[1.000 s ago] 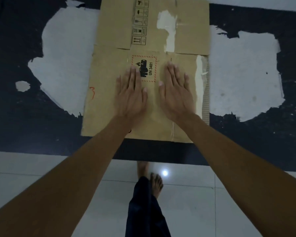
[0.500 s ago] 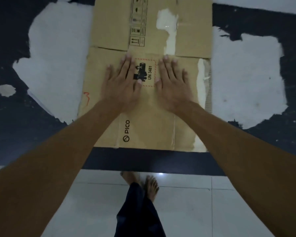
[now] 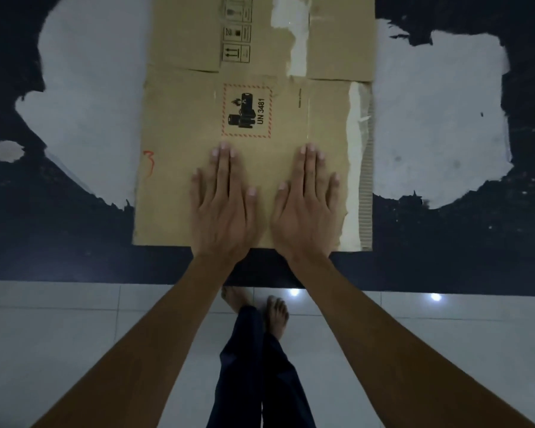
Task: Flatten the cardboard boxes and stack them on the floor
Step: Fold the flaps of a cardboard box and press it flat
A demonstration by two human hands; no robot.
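Observation:
A flattened brown cardboard box [image 3: 179, 125] lies on the dark floor in front of me, printed with a UN 3481 battery label [image 3: 247, 110] and handling symbols further up. Torn white strips run along its right side and top. My left hand [image 3: 221, 202] presses flat on the box's near part, fingers straight, just below the label. My right hand [image 3: 306, 202] presses flat beside it, a small gap between the thumbs. Both wrists reach over the box's near edge.
The dark floor covering [image 3: 59, 236] is worn through in large pale patches [image 3: 84, 97] left and right [image 3: 439, 118] of the box. White tiles [image 3: 74, 350] lie nearer to me, where my bare feet [image 3: 275, 313] and dark trouser legs stand.
Both hands have slid back toward me along the box, from beside the battery label to its near edge, still pressing flat. The label is now uncovered.

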